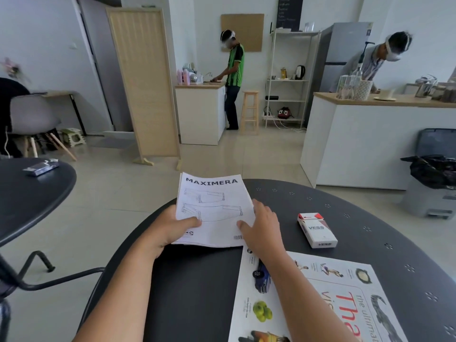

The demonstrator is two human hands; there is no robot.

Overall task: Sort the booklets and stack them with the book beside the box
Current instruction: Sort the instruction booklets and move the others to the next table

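A stack of white booklets [214, 206], the top one titled MAXIMERA with line drawings, is held over the far left edge of the dark round table [370, 218]. My left hand [172, 227] grips its lower left corner, thumb on the cover. My right hand [261, 225] holds its lower right edge, fingers over the side. A large white picture book [320, 299] with red lettering lies flat near me, under my right forearm. A small white and red box [317, 229] marked VESS lies to the right of the booklets.
A second dark table [29, 193] at left carries a small packet [40, 167]. Black chair frame [29, 275] at lower left. Two people work at white counters [365, 139] behind; a bin [434, 174] stands at right; a wooden screen [145, 87] stands ahead.
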